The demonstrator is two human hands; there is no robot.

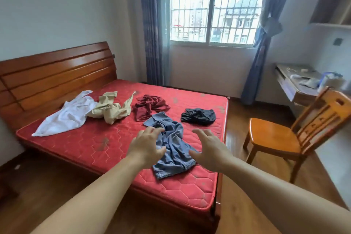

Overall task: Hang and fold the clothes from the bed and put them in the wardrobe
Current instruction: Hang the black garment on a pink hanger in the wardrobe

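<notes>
A crumpled blue denim garment (173, 146) is seen lying near the foot edge of the bed (190, 192), stretched lengthwise from the middle of the mattress toward that edge, its fabric bunched in folds. Both arms are extended over it. The left hand (147, 145) is held with fingers spread and slightly bent at the garment's left side, and the right hand (209, 147) is likewise spread at its right side; nothing is gripped by either, and contact with the cloth cannot be told.

Farther up the mattress, a dark red garment (149, 107) is heaped just beyond the denim, touching its upper end. A black garment (198, 116) is bundled apart near the right edge. A beige garment (112, 109) and a white garment (65, 117) are spread toward the headboard side, overlapping each other.

The bed is covered by a bare red quilted mattress and backed by a wooden headboard (55, 74). A wooden chair (284, 135) is placed on the wood floor to the right, a cluttered counter (296, 83) behind it, and a barred window (214, 5) with blue curtains is set in the far wall.
</notes>
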